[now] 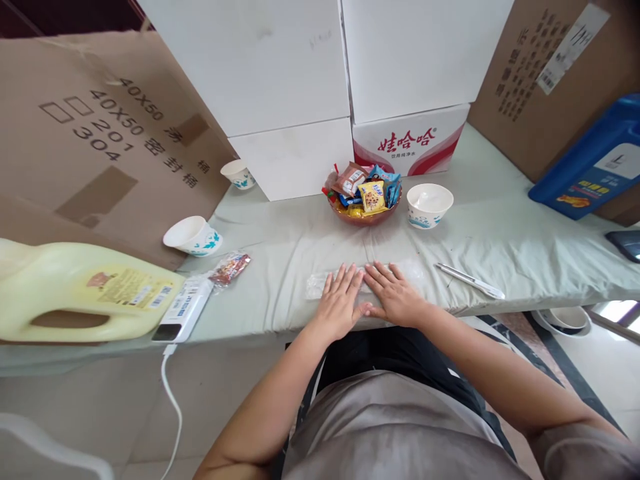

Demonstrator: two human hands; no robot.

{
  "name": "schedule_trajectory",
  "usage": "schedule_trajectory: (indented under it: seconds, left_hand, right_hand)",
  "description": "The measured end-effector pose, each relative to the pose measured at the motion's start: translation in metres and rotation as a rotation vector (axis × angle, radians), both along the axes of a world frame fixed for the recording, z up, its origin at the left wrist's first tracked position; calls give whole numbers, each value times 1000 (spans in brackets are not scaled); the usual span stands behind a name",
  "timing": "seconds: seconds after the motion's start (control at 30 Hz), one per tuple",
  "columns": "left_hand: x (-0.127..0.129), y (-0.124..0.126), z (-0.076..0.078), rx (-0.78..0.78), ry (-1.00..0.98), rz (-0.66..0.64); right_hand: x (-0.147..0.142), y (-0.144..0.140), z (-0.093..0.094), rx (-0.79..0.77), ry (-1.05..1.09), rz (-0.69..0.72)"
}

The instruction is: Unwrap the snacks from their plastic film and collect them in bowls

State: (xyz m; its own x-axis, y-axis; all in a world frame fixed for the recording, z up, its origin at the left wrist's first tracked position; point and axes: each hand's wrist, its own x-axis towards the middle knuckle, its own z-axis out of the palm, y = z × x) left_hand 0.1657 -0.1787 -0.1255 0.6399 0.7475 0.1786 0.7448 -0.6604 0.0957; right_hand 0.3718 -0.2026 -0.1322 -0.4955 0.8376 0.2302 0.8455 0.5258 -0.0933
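Both my hands lie flat, side by side, on a strip of clear plastic point(316, 285) near the table's front edge. My left hand point(341, 301) has its fingers stretched forward and slightly spread. Beside it, my right hand point(393, 293) rests the same way, its thumb meeting the left thumb. The plastic sticks out past both hands; what it is exactly, I cannot tell. To the right of my right hand lies a white pen-like tool point(471, 280). Straight ahead stands a bowl point(364, 219) heaped with wrapped snacks point(371, 195).
A paper bowl point(430, 207) stands right of the snacks; two more, a near one point(194, 237) and a far one point(239, 175), are at left. A yellow jug point(125, 280), a power bank point(185, 310) and a snack packet point(230, 269) sit left. White boxes point(310, 160) line the back; a blue jug point(595, 160) is right.
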Motion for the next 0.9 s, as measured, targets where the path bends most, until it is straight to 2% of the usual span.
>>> schedule_trajectory:
  seconds: [0.1, 0.23, 0.33, 0.4, 0.57, 0.67, 0.73, 0.8, 0.9]
  left_hand:
    - [-5, 2, -11, -99, 105, 93]
    - [-31, 9, -10, -110, 142, 269]
    - [-34, 2, -4, -20, 101, 429]
    - [-23, -7, 1, 64, 26, 458]
    - [22, -28, 9, 51, -136, 144]
    - [35, -26, 5, 60, -163, 102]
    - [33, -22, 2, 53, -188, 28]
    - [26, -19, -2, 23, -235, -89]
    - [13, -18, -9, -28, -374, -205]
  right_hand:
    - [5, -1, -12, -73, -43, -60]
    - [36, -22, -18, -11, -65, -194]
    - [56, -49, -20, 76, -44, -246]
    - [64, -66, -21, 131, 8, -257]
    - [63, -96, -15, 309, 250, -231]
    - [53, -110, -1, 349, 335, -98]
    - [44, -117, 12, 266, 359, 55]
    - [36, -119, 27, 121, 396, 232]
    - [27, -99, 50, -89, 508, 392]
